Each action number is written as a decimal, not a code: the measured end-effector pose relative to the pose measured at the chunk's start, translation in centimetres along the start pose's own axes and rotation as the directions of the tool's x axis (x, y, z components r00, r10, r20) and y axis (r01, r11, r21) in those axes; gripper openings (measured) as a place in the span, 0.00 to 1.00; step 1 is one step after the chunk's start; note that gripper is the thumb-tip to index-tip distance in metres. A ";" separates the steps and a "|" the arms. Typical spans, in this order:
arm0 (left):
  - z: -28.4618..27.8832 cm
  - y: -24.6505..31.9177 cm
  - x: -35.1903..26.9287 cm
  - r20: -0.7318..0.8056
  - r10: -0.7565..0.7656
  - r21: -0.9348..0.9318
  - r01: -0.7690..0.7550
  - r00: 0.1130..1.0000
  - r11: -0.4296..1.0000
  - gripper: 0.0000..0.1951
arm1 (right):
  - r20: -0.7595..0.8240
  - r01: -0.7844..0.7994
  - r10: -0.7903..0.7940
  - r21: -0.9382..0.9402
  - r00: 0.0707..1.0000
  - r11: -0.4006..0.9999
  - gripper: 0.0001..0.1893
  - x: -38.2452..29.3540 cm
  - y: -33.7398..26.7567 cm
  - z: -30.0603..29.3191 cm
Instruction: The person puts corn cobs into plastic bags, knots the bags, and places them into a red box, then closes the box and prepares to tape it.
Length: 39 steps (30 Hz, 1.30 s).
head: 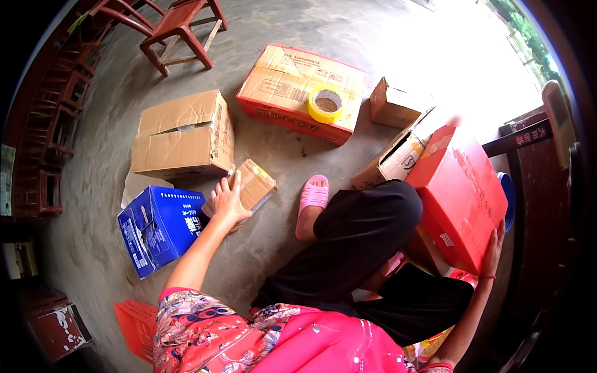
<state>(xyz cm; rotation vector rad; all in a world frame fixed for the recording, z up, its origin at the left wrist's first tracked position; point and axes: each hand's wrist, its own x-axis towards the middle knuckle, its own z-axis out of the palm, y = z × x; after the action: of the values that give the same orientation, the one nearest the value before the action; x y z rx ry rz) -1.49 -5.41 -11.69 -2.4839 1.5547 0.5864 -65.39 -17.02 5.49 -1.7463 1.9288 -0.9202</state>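
Observation:
My left hand (228,198) is laid across a small brown cardboard box (256,186), thumb apart from the fingers, holding it. This box bears yellow tape and sits tilted beside a blue printed carton (172,224). On the right, my right hand (493,249) grips the near edge of a large red box (466,196); its fingers lie along the side. The red box stands at a slant beside my bent knee. Behind it, a cardboard box (392,161) with a dark gap in its top is partly hidden.
A brown carton (177,133) stands beyond the blue one. Yellow tape (325,105) lies on a red-and-brown carton (298,79). A smaller carton (396,105) is farther right. Wooden chairs (179,28) stand at the back left, a red basket (135,326) near left, dark wooden furniture (536,186) at right.

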 end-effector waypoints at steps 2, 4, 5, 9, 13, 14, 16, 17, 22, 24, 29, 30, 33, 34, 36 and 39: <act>0.4 -0.2 -1.2 0.046 0.003 0.041 -0.005 0.999 0.999 0.62 | -0.008 -0.028 0.029 0.013 1.000 1.000 0.25 -0.2 -0.5 0.1; -0.6 0.0 -1.4 0.086 0.005 0.039 -0.008 0.996 0.999 0.56 | -0.012 -0.028 0.028 0.021 1.000 0.999 0.25 -0.1 -0.7 0.2; -0.6 0.3 -0.6 -0.004 0.104 -0.044 -0.104 0.995 0.994 0.53 | -0.012 -0.020 0.020 0.019 1.000 1.000 0.25 -0.2 -0.6 0.1; -2.4 4.1 5.8 -0.395 0.408 -0.210 -0.513 0.823 0.832 0.33 | -0.011 -0.030 0.031 0.062 0.999 0.998 0.24 -0.5 -1.5 0.5; -5.4 13.8 13.2 -0.516 0.519 -0.160 -0.672 0.682 0.723 0.29 | 0.008 -0.053 0.052 0.125 0.999 0.991 0.25 -0.2 -1.5 0.7; -5.6 15.9 15.0 -0.493 0.529 -0.113 -0.654 0.691 0.748 0.30 | 0.018 -0.047 0.045 0.137 0.999 0.989 0.25 0.0 -1.5 0.9; -6.1 19.6 17.1 -0.420 0.557 -0.006 -0.616 0.716 0.788 0.30 | 0.016 -0.050 0.048 0.150 0.999 0.987 0.25 -0.2 -1.4 1.0; -6.6 20.9 17.6 -0.374 0.563 0.055 -0.588 0.737 0.807 0.29 | 0.012 -0.052 0.051 0.156 0.999 0.986 0.25 -0.3 -1.3 0.9; -7.0 20.7 20.6 -0.136 0.403 0.071 -0.397 0.905 0.915 0.10 | 0.009 -0.054 0.054 0.241 0.999 0.969 0.27 -0.1 -1.7 0.9; -9.1 21.2 20.4 -0.106 0.368 -0.158 -0.381 0.924 0.911 0.13 | 0.013 -0.072 0.071 0.249 0.997 0.966 0.27 -0.1 -1.5 0.5; -16.0 24.0 19.0 -0.030 0.613 -0.903 -0.285 0.789 0.323 0.15 | -0.045 -0.031 0.035 0.093 0.998 0.995 0.26 0.3 -1.8 0.1; -18.4 25.8 16.5 -0.054 0.657 -0.932 -0.274 0.752 0.237 0.15 | -0.092 0.014 -0.023 -0.090 0.996 0.996 0.26 0.9 -1.2 -0.2; -24.1 30.1 9.2 -0.282 0.733 -0.929 -0.367 0.619 -0.047 0.14 | -0.141 0.140 -0.205 -0.370 0.968 0.918 0.23 2.8 -5.5 -0.2; -25.3 31.8 6.6 -0.355 0.718 -0.911 -0.395 0.599 -0.121 0.14 | -0.118 0.182 -0.223 -0.289 0.968 0.940 0.22 3.5 -7.8 -0.3; -26.6 35.0 2.2 -0.492 0.694 -0.862 -0.407 0.526 -0.303 0.13 | -0.102 0.248 -0.249 -0.019 0.963 0.969 0.21 4.8 -12.4 0.0; -25.0 38.9 -3.1 -0.523 0.690 -0.849 -0.238 0.501 -0.471 0.12 | -0.158 0.282 -0.238 0.376 0.958 0.883 0.21 5.2 -17.2 1.5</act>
<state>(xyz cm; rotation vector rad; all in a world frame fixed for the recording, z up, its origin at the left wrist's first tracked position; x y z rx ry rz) -31.16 -28.58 15.35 -0.9663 2.6055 3.3387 -52.65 -22.68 16.96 -1.7570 1.4477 -1.4164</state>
